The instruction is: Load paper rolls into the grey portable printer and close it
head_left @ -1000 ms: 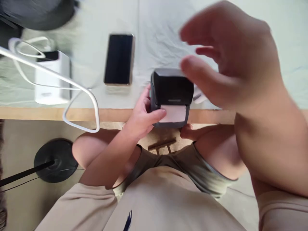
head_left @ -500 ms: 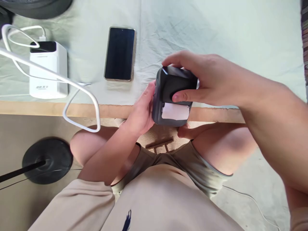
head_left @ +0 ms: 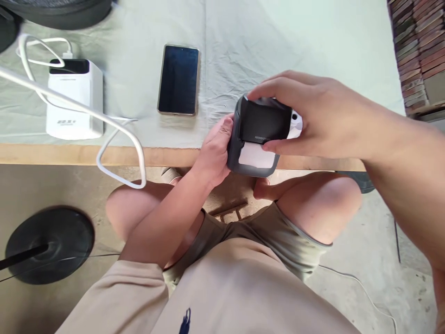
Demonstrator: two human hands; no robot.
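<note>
Over table edge: printer (head_left: 263, 124) (both hands)

Matt dark plastic printer (head_left: 260, 127), creased cloth (head_left: 243, 41)

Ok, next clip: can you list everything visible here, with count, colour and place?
mini printer: 1, black and grey, white paper at its slot, at the table edge
phone: 1, black screen, face up on the cloth
power bank: 1, white, table left
cable: 1, white, looping off the edge
table: 1, wood edge, pale cloth
round base: 1, black, floor left
bricks: a stack, reddish, top right
left hand: grip on printer's left side
right hand: grip over printer's top
</note>
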